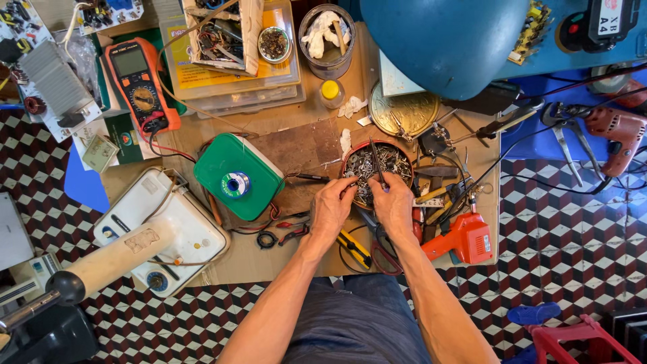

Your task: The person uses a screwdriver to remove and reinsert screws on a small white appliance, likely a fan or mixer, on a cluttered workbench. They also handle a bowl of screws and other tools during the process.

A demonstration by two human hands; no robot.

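Checkered red, black and white floor tiles surround a low wooden surface (296,266) crowded with repair gear, seen from straight above. At its middle stands a round red bowl of small screws and metal parts (360,168), taken as the landmark for what follows.

Both hands meet at the bowl's near rim. The left hand (331,205) is curled, its fingertips pinched together over the rim; whatever tiny part it may hold is too small to tell. The right hand (393,202) is closed around thin dark tweezers (376,160), whose tips reach into the heap of screws.

Just nearer than the bowl, under the wrists, lie a yellow utility knife (354,248) and red-handled scissors (384,259). To the bowl's near right rests an orange soldering gun (464,239). To the bowl's left sits a green box carrying a spool of solder wire (237,180), and beyond it, further left and nearer, a white appliance (162,232) with a cream tube lying across it. Far left of the bowl and further away lies an orange multimeter (138,84). Just beyond the bowl to the right lies a round brass plate (402,111), with a large blue drum (445,40) past that. Straight beyond the bowl stands a metal can stuffed with white rags (326,37).
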